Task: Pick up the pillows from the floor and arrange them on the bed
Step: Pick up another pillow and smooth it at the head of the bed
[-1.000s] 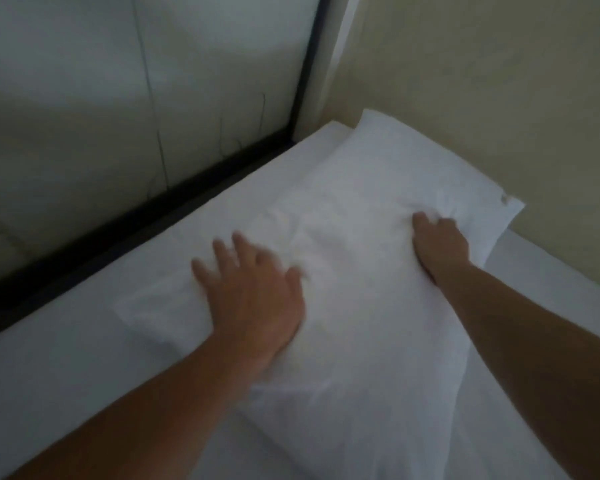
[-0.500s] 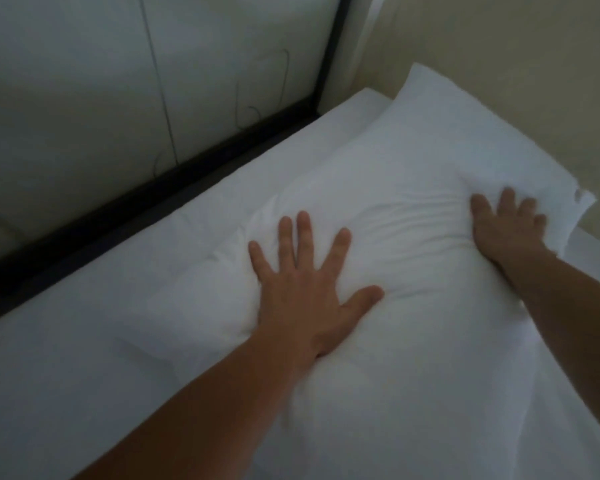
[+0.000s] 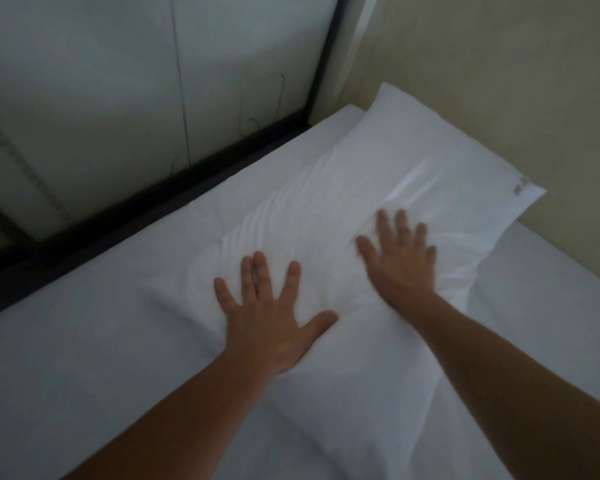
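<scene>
A white pillow (image 3: 378, 188) lies on the bed (image 3: 66, 358), its far corner pushed into the corner of the walls. My left hand (image 3: 271, 320) rests flat on the pillow's near left part, fingers spread, palm pressing into it. My right hand (image 3: 400, 261) is flat on the pillow's middle with fingers apart, slightly blurred. Neither hand grips anything. A second white pillow (image 3: 361, 420) seems to lie partly under the first, between my forearms.
A black bed frame rail (image 3: 146, 209) runs along the bed's far left side. Behind it stands a pale panelled wall (image 3: 118, 81). A beige wall (image 3: 499, 81) borders the bed on the right.
My right hand has slid from the pillow's right edge toward its middle. My left hand stays pressed flat in about the same spot. The view has tilted slightly.
</scene>
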